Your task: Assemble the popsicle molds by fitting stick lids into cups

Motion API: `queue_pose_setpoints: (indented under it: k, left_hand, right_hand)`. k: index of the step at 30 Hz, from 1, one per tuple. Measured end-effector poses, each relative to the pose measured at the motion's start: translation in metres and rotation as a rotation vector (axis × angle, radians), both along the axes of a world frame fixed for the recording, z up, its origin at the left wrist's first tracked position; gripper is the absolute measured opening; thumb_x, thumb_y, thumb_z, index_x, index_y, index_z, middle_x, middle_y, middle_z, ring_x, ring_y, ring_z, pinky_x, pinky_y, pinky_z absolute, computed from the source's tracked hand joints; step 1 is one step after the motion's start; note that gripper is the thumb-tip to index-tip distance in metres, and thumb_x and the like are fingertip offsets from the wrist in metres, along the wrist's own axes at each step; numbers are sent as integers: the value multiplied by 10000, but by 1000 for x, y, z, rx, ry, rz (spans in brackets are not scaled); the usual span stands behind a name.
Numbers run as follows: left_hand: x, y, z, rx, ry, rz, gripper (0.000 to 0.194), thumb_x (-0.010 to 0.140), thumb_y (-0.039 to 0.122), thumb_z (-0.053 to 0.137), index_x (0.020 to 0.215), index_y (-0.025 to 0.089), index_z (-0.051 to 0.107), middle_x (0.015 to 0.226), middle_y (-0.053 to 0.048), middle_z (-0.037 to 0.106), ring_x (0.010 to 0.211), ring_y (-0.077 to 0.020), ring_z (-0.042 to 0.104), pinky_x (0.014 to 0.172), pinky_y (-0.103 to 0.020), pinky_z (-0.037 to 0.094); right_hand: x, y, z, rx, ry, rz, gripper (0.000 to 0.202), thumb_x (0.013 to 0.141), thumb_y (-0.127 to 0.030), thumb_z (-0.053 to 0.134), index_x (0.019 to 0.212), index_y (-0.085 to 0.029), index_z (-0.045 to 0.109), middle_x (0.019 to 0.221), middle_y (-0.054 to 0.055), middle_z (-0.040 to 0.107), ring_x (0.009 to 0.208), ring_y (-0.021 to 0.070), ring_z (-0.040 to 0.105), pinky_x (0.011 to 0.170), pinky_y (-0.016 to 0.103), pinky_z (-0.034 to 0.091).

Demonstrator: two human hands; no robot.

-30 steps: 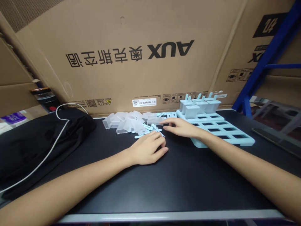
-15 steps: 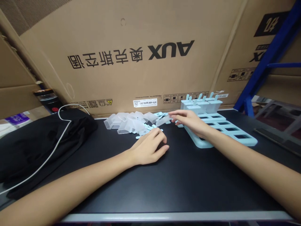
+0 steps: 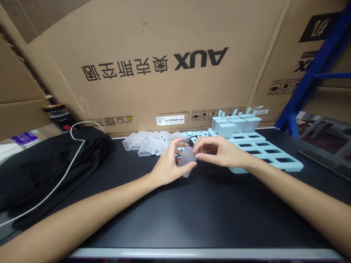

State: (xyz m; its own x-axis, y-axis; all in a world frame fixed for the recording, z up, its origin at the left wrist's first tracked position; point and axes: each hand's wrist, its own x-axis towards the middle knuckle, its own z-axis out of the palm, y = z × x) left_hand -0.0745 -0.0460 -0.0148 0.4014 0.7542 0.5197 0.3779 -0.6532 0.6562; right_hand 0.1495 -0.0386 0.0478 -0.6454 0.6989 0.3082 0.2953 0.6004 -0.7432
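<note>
A frosted, translucent popsicle mold (image 3: 187,160) is held between my two hands over the black table. My left hand (image 3: 170,163) curves around its left side, thumb in front and fingers behind. The fingers of my right hand (image 3: 215,151) pinch its right edge. Behind my hands lies a loose heap of similar frosted molds (image 3: 148,140), and pale blue popsicle sticks (image 3: 201,133) lie to its right, partly hidden by my right hand. A light blue mold rack (image 3: 293,166) with rectangular slots stands on the right; several molds with stick lids (image 3: 227,128) sit in its far end.
A large cardboard box (image 3: 131,95) walls off the back of the table. Black cloth (image 3: 90,153) with a white cable (image 3: 72,157) over it lies at left, near a dark jar (image 3: 59,116). A blue metal frame (image 3: 309,80) rises at right, beside a flat dark object (image 3: 323,162).
My right hand has brought the mold from the heap toward me and left. My left hand has lifted its fingers and closed around the mold.
</note>
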Motion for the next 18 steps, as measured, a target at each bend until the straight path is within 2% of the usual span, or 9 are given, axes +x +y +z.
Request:
queue_pose_setpoints:
  k: [2, 4, 7, 9, 11, 14, 18]
  left_hand:
    - [0, -1, 2, 48, 23, 5, 809, 763, 412, 790, 1402, 267, 315, 1301, -129, 538, 934, -212, 632, 733, -360, 549]
    - [0, -2, 3, 150, 58, -5, 738, 737, 343, 794, 1351, 255, 393, 1256, -112, 536, 979, -223, 605, 800, -381, 546]
    - [-1, -5, 4, 282, 102, -89, 512, 766, 244, 719, 1215, 241, 473, 1118, -73, 569, 980, -211, 587, 846, -374, 534]
    - [-1, -6, 4, 348, 117, -168, 412, 782, 217, 676, 1140, 238, 473, 1035, -50, 585, 913, -188, 591, 815, -352, 537]
    - [-2, -8, 3, 390, 145, -241, 371, 799, 202, 638, 1121, 240, 458, 1014, -45, 601, 896, -183, 603, 789, -336, 540]
    - [-3, -10, 3, 383, 233, -314, 344, 826, 163, 570, 1137, 238, 443, 1079, -59, 624, 947, -181, 634, 773, -308, 543]
    - [-5, -10, 2, 380, 371, -396, 364, 822, 100, 518, 1144, 248, 437, 1139, -24, 662, 1008, -162, 665, 775, -266, 531]
  right_hand:
    - [3, 3, -2, 42, -23, -72, 333, 918, -457, 575, 1162, -231, 597, 1042, 59, 675, 795, 170, 635, 693, 318, 525]
    - [10, 11, -8, 195, -140, -226, 376, 950, -433, 512, 1260, -224, 546, 1183, 97, 656, 905, 209, 641, 774, 365, 524]
    - [22, 25, -22, 456, -506, -419, 368, 942, -385, 498, 1232, -179, 593, 1209, 150, 658, 1098, 326, 586, 924, 497, 454]
    - [27, 31, -30, 501, -715, -456, 324, 941, -374, 489, 1139, -174, 648, 1138, 157, 687, 1138, 372, 560, 933, 538, 423]
    - [28, 32, -33, 495, -816, -454, 283, 948, -368, 472, 1010, -184, 679, 1058, 142, 705, 1098, 362, 582, 906, 514, 426]
    - [24, 28, -31, 467, -815, -423, 243, 941, -348, 483, 858, -196, 654, 972, 112, 701, 948, 291, 634, 820, 415, 449]
    - [17, 22, -26, 401, -759, -408, 159, 903, -333, 556, 826, -204, 609, 959, 89, 674, 831, 231, 630, 675, 324, 426]
